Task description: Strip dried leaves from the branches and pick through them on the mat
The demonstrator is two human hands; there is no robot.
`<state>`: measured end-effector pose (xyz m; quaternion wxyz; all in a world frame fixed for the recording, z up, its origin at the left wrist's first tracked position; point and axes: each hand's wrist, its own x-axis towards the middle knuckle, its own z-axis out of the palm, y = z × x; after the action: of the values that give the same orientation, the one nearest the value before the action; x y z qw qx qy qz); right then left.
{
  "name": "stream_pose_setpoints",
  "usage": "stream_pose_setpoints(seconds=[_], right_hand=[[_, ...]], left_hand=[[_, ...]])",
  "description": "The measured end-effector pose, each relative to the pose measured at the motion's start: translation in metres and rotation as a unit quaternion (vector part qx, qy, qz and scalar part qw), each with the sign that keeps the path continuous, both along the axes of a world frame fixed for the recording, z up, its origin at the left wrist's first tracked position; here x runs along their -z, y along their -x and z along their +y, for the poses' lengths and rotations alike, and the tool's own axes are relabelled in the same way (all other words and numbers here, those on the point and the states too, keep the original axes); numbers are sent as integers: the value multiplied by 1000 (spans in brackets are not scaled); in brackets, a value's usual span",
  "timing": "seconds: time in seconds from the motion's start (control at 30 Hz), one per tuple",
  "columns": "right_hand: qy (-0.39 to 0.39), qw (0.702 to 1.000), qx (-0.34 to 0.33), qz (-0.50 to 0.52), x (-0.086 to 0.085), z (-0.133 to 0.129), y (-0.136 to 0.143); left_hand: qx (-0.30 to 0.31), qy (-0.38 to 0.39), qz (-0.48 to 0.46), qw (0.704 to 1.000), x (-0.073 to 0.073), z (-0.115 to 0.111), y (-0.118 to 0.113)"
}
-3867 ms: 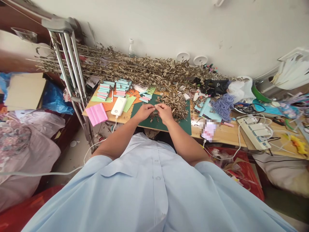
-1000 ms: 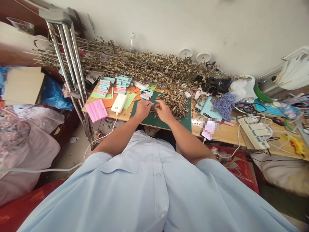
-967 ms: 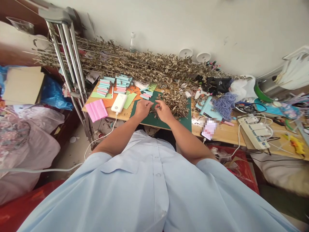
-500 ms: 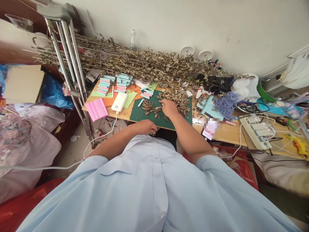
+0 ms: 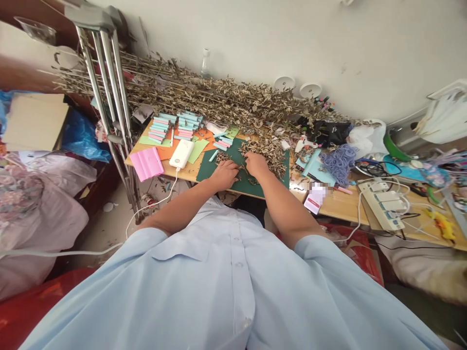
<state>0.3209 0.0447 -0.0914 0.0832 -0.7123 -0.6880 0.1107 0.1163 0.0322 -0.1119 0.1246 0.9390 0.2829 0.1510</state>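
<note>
My left hand [image 5: 224,175] rests over the small clump of dried leaves [image 5: 222,157] on the green cutting mat [image 5: 208,171]. Its fingers are stretched forward and slightly apart, holding nothing that I can see. Close by, my right hand [image 5: 256,165] lies at the left edge of a larger heap of dried leaves [image 5: 272,151]. Its fingers are curled down and pressed together; whatever is in them is hidden. Leaf scraps lie on the mat between the hands. A short blue roll [image 5: 213,155] is beside the small clump.
Long dried plant stalks [image 5: 219,97] stretch along the wall. Blue and pink rolls [image 5: 158,130], a white power bank [image 5: 181,153] with its cable and pink paper [image 5: 147,164] lie to the left. Crutches [image 5: 105,73] stand by the table. Rightward are a phone [image 5: 313,203], purple yarn [image 5: 339,158] and a power strip [image 5: 383,204].
My left hand has moved up from the table's front edge onto the mat by the small leaf clump, and its fingers have spread. My right hand stays almost where it was.
</note>
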Motion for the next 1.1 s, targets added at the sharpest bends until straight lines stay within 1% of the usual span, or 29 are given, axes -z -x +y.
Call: stream_pose_setpoints(seconds=[0.17,0.33,0.43,0.47,0.53,0.6,0.63,0.7,0.77,0.83,0.87,0.93,1.0,1.03,1.07,1.1], right_hand=[[8,1000,-21,0,0,-10,5],[20,998,-45,-43,2,-17,14],[20,999,-32,-28,3,-18,18],[8,1000,-25,-8,2,-17,18],[-42,998,-13,55,0,-16,16],[-96,986,7,138,-3,-14,14],[-113,976,24,185,-5,-12,12],[-121,950,58,280,-9,-10,12],[-117,921,81,363,-12,-9,15],[-110,894,88,425,-13,-10,22],[-108,883,90,448,-13,-12,26],[-105,865,95,481,-13,-17,33],[-103,856,100,497,-12,-22,38],[-102,853,102,501,-12,-24,39],[-100,851,103,505,-13,-26,39],[-97,847,104,513,-13,-28,37]], left_hand=[[3,4,-10,1000,-1,-5,4],[-6,23,-13,1000,-2,-5,4],[-8,29,-11,999,-2,-4,3],[-10,30,-11,999,-2,-4,3],[-14,32,-11,999,-3,-3,4],[-16,36,-12,999,-4,-1,4],[-18,40,-18,999,-5,0,4],[-30,52,-52,997,-8,2,2],[-65,77,-125,987,-13,4,-3],[-113,140,-226,957,-20,6,-11],[-128,191,-275,934,-23,7,-16],[-140,319,-351,869,-29,8,-24],[-146,427,-390,802,-33,8,-29],[-153,460,-401,778,-34,7,-30],[-163,478,-407,761,-35,7,-30],[-171,487,-409,752,-36,6,-30]])
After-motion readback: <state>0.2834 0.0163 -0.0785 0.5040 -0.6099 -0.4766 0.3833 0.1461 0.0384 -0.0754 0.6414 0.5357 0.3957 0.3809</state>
